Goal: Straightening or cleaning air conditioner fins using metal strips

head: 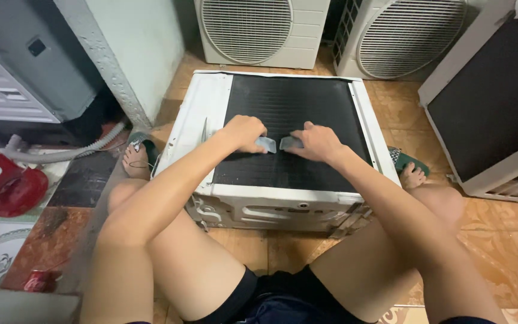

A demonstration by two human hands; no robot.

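Two small grey combs sit side by side on the black fin panel (295, 129) of a white air-conditioner unit (274, 207) lying on its side on the tiled floor (511, 240). Curled shut, the left hand (244, 132) grips the left comb (266, 144); the right hand (318, 142) is closed over the right comb (290, 143). The combs nearly touch at the panel's middle. Bare knees flank the unit. Beyond it stand two more fan units (259, 30), and a red vacuum cleaner (10, 189) lies off to the left.
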